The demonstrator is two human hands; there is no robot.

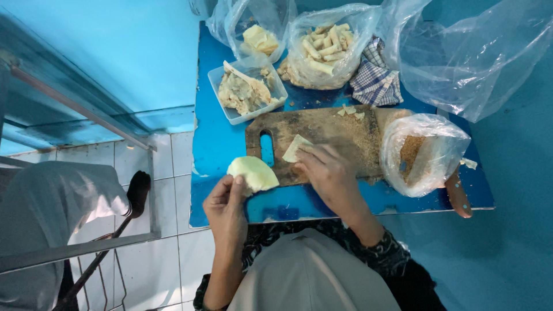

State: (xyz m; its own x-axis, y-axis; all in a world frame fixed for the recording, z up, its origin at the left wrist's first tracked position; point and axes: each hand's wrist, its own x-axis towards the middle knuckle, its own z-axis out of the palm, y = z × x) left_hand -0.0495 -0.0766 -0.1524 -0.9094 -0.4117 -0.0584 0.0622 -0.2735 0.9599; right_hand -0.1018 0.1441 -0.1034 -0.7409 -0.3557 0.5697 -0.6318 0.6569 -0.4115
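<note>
Left grip [226, 203] is pinching a pale wrapper [253, 173] overhanging the cutting board [322, 135] edge, risking tearing; right fingers [322, 164] are pressing another piece [295, 147]

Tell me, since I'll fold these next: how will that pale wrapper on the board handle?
The wrapper looks thin and flat, so probably floppy and very light. It may tear easily. The right hand presses it to the board, hinting it shifts readily.
</note>
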